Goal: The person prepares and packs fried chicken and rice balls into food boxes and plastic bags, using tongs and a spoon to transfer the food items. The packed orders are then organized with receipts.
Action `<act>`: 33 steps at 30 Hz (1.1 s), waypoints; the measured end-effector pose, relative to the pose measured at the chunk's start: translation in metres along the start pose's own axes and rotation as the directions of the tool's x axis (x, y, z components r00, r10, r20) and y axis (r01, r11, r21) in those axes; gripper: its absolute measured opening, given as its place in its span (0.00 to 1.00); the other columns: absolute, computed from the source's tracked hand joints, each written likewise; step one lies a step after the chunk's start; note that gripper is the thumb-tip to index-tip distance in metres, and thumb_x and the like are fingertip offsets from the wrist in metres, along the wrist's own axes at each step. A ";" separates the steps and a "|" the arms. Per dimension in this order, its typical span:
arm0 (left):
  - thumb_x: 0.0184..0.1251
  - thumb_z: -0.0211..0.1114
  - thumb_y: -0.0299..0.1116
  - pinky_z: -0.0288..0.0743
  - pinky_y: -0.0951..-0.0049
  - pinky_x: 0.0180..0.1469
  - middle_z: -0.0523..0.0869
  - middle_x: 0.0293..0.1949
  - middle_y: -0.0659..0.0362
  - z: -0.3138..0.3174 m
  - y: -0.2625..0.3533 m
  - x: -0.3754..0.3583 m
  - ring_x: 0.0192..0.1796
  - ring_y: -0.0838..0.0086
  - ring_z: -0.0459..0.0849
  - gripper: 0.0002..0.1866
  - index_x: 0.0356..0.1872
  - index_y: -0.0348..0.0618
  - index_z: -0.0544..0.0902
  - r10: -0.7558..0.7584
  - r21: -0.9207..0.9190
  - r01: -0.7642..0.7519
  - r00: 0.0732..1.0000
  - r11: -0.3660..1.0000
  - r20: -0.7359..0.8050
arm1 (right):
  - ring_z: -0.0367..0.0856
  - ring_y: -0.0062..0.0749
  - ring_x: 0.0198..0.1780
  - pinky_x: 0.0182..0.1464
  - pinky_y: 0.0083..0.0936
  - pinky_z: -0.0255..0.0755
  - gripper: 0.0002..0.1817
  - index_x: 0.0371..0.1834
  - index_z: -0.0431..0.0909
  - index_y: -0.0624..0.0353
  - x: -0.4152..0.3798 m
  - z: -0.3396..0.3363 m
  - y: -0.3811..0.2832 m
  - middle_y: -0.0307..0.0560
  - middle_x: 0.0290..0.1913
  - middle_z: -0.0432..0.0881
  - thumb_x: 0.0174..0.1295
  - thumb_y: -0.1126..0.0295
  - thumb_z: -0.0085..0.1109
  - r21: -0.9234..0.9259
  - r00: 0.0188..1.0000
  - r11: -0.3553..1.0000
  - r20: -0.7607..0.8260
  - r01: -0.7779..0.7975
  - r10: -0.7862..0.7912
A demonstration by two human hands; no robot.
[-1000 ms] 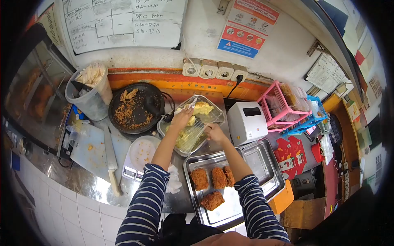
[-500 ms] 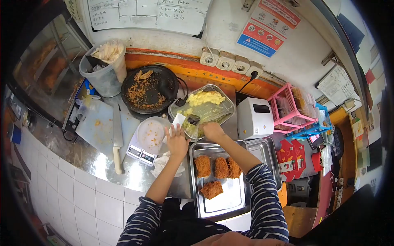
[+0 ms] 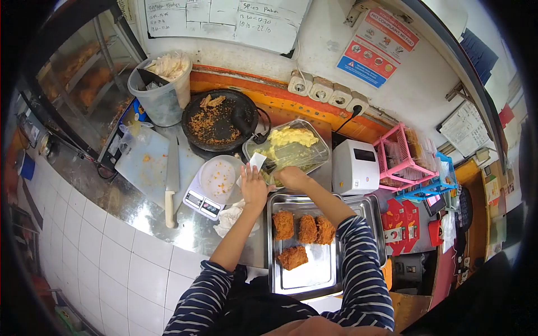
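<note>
My left hand (image 3: 254, 187) is closed on a flat white paper piece (image 3: 258, 161), perhaps a small bag, at the near left corner of a clear plastic container (image 3: 322, 159). Yellow and green food (image 3: 292, 136) lies in that container. My right hand (image 3: 292, 178) is closed over the container's near edge, close to my left fingers. It grips a spoon, mostly hidden now by the hands. Just below my hands, a metal tray (image 3: 300, 280) holds several pieces of fried chicken (image 3: 293, 257).
A kitchen scale (image 3: 203, 203) with a crumb-dusted bowl (image 3: 218, 178) stands left of my hands. Behind are a stone mortar (image 3: 193, 140) with a pestle (image 3: 241, 120). A knife (image 3: 172, 173) lies on a cutting board (image 3: 140, 176). A white machine (image 3: 355, 168) and pink basket (image 3: 400, 162) stand right.
The view has shifted, so the counter appears farther right. My right hand has drawn the spoon from the food toward my left hand and the white paper; the spoon's bowl is less visible.
</note>
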State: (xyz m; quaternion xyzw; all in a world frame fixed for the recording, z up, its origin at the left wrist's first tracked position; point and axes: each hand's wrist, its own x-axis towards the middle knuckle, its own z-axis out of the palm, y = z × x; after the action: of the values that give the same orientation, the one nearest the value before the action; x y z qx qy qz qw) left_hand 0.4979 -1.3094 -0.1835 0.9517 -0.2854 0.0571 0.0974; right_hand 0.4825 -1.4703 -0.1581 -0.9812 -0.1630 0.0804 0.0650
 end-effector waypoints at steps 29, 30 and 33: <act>0.52 0.59 0.48 0.33 0.57 0.68 0.66 0.61 0.60 0.012 -0.009 0.000 0.68 0.67 0.52 0.31 0.57 0.42 0.68 0.221 0.101 -0.222 0.975 0.970 0.018 | 0.47 0.11 0.14 0.12 0.09 0.44 0.19 0.60 0.59 0.50 -0.074 0.019 0.019 0.28 0.17 0.51 0.66 0.66 0.40 0.752 0.893 -0.621 0.412 -0.221 0.181; 0.52 0.59 0.48 0.33 0.57 0.68 0.66 0.61 0.60 0.013 -0.008 -0.001 0.68 0.67 0.52 0.31 0.57 0.42 0.68 0.226 0.097 -0.227 0.974 0.969 0.019 | 0.47 0.11 0.14 0.12 0.09 0.45 0.19 0.60 0.59 0.50 -0.079 0.020 0.020 0.28 0.17 0.52 0.66 0.65 0.41 0.750 0.903 -0.634 0.385 -0.187 0.189; 0.52 0.59 0.50 0.32 0.56 0.68 0.65 0.61 0.58 0.008 -0.008 0.000 0.68 0.67 0.52 0.33 0.57 0.41 0.68 0.237 0.099 -0.238 0.971 0.966 0.024 | 0.48 0.11 0.14 0.13 0.10 0.46 0.19 0.60 0.60 0.49 -0.094 0.020 0.021 0.27 0.17 0.52 0.66 0.65 0.41 0.767 0.900 -0.630 0.353 -0.121 0.257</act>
State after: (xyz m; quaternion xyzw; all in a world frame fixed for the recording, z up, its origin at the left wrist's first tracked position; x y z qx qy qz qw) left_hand 0.5032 -1.3044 -0.1927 0.9147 -0.3946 0.0768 0.0399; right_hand 0.3977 -1.5188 -0.1676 -0.4027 0.2193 0.1534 0.8753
